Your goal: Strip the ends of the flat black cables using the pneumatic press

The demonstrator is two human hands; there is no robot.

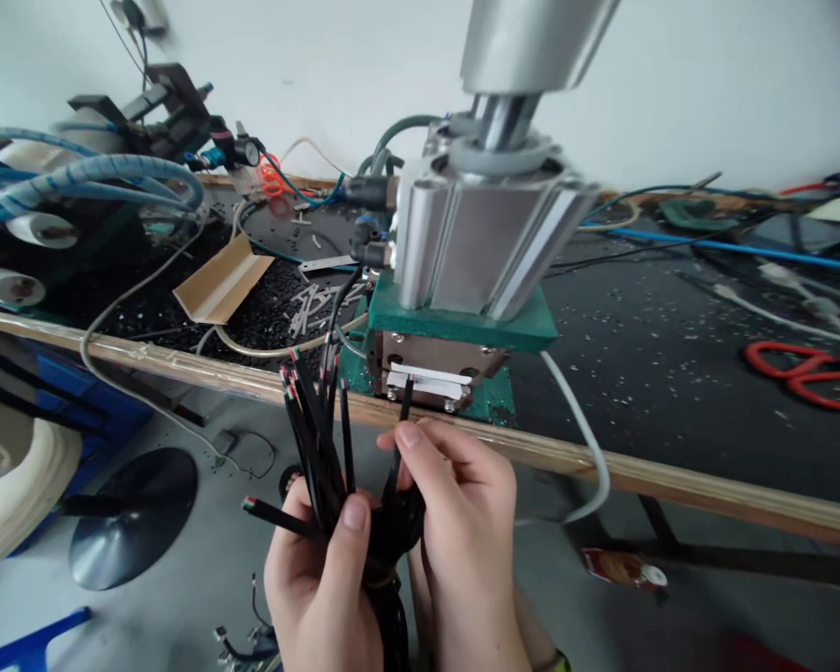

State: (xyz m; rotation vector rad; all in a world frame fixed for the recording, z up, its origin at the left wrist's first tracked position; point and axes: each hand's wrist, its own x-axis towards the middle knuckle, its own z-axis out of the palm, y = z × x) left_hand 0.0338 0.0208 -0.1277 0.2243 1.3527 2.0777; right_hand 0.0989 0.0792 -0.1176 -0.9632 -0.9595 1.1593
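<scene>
A bundle of black cables (315, 457) is gripped in my left hand (329, 569), their cut ends showing small red, green and white wire cores. One cable sticks out to the left from the bundle. My right hand (455, 504) pinches a single black cable (406, 403) between thumb and finger. That cable's tip points up at the white-edged slot at the front of a pneumatic press (462, 243) with a green plate (462, 322). Whether the tip is inside the slot or just before it, I cannot tell.
The press stands at the front edge of a black-topped bench (644, 373). Red-handled scissors (805, 373) lie to the right. On the left are a folded cardboard piece (224, 280), white offcuts (315, 308), and a machine with blue hoses (91, 177). A grey hose (581, 439) hangs over the edge.
</scene>
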